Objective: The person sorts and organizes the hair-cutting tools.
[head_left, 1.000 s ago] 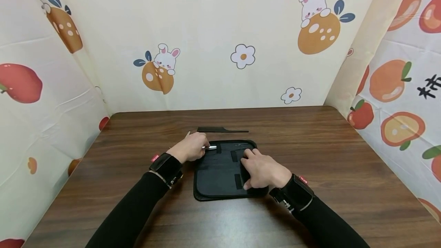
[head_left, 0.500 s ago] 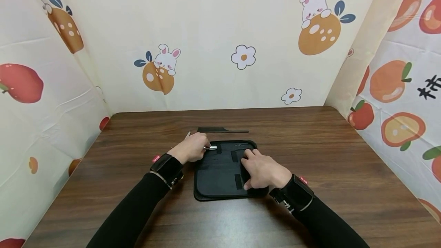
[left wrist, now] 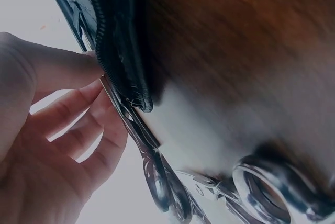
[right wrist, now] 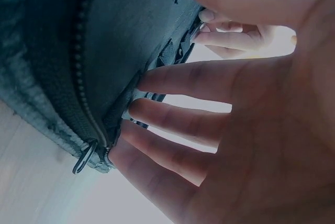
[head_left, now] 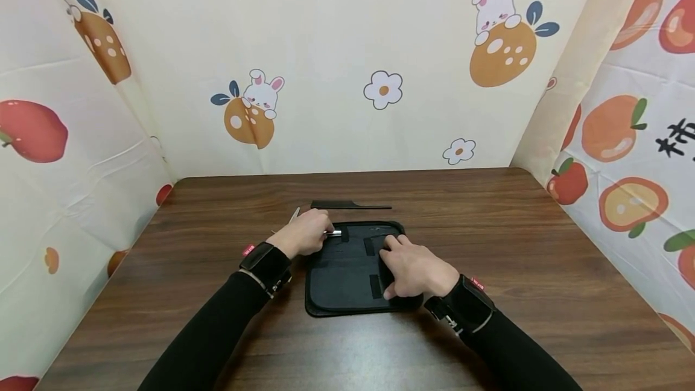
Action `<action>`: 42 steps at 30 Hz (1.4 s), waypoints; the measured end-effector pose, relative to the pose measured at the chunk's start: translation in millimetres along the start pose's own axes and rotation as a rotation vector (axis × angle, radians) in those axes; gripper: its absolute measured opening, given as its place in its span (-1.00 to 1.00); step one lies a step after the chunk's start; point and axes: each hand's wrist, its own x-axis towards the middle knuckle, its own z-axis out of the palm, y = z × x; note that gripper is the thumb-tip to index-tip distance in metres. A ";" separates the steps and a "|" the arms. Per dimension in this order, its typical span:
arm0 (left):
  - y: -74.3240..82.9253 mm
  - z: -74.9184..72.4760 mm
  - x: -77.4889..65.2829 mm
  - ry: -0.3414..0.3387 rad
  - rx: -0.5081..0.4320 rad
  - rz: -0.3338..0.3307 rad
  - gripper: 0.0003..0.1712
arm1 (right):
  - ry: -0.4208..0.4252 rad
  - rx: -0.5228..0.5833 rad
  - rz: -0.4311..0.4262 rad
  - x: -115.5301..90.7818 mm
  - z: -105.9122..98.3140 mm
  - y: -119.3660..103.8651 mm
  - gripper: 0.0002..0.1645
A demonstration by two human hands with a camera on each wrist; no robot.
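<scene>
The left hand (head_left: 305, 232), at the case's ten o'clock, pinches a slim silver tool (head_left: 333, 233) beside an elastic loop (head_left: 344, 234), probably for fine control. At three o'clock the right hand (head_left: 418, 269) spreads its fingers over the black case (head_left: 336, 288), seemingly steadying it. A comb (head_left: 333, 204) lies apart on the worktop (head_left: 217, 228) at twelve.

A cloth-walled booth (head_left: 326, 143), seemingly a recording corner, enclosed a wood-grain counter (head_left: 461, 222). Cream fabric (head_left: 336, 41) printed with rabbits (head_left: 494, 11), brown fruit (head_left: 502, 59) and flowers (head_left: 382, 89) hung behind the counter, while creased white sheets (head_left: 70, 198) bearing red and orange fruit (head_left: 613, 125) closed off its left and right sides. Black wrist-worn devices (head_left: 265, 265) above the counter suggested filming; whether the room beyond was a home, studio or lab could not be told.
</scene>
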 end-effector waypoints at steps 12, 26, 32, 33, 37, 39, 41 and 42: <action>2.8 2.7 2.1 0.012 0.010 -0.010 -0.75 | -0.012 0.014 0.011 -0.5 -0.6 0.1 -0.20; 6.0 3.5 4.0 0.021 0.007 0.006 -0.74 | -0.008 0.021 0.003 -1.4 -0.7 0.0 -0.21; 7.7 3.1 4.3 0.021 -0.011 0.011 -0.75 | -0.001 0.016 0.000 -0.7 -0.3 0.5 -0.22; 8.0 3.0 4.6 0.021 -0.015 0.011 -0.75 | -0.001 0.010 0.001 -0.7 -0.4 0.5 -0.21; 8.6 3.0 6.2 0.014 -0.014 0.002 -0.74 | 0.001 0.004 0.003 -0.7 -0.2 0.3 -0.21; 8.7 2.9 7.0 0.011 -0.015 0.001 -0.74 | 0.000 0.003 0.005 -0.5 -0.2 0.1 -0.21; 8.4 3.0 7.4 0.009 -0.018 0.002 -0.76 | -0.001 0.002 0.007 -0.3 -0.2 -0.1 -0.22; 8.2 3.0 7.5 0.011 -0.022 0.004 -0.77 | -0.001 0.001 0.007 -0.2 -0.3 -0.3 -0.22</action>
